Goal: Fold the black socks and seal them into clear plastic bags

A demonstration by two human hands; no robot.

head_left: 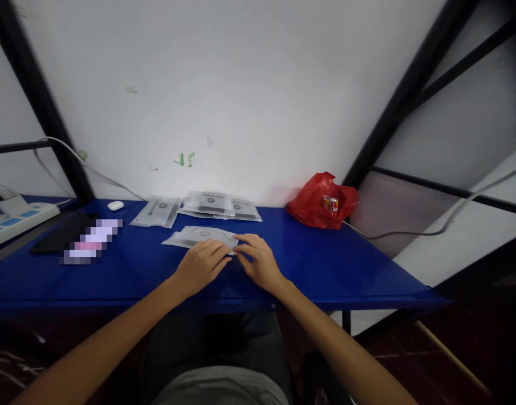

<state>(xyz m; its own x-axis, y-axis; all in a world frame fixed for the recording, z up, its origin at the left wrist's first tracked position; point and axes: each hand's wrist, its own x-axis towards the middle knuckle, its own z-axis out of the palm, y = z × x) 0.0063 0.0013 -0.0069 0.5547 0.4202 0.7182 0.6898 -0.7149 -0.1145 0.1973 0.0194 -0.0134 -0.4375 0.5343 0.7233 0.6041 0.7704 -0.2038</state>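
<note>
A frosted plastic pouch (pixel 194 234) with a dark round logo lies on the blue desk in front of me. My left hand (pixel 202 265) curves over its near edge, fingers drawn together at the right end of the pouch. At that same end, my right hand (pixel 260 263) has thumb and fingers closed on the corner. The fingertips of both hands almost meet there. Behind them, several similar pouches rest by the wall: one at the left (pixel 159 212) and an overlapping pile (pixel 209 201) to its right.
A crumpled red plastic bag (pixel 312 202) stands at the back right. On the left are a white earbud case (pixel 115 206), a black tablet-like slab (pixel 58 236), a pixelated object (pixel 91 242) and a white power strip (pixel 26 219). Black frame posts (pixel 393 118) flank the blue desk (pixel 346 270).
</note>
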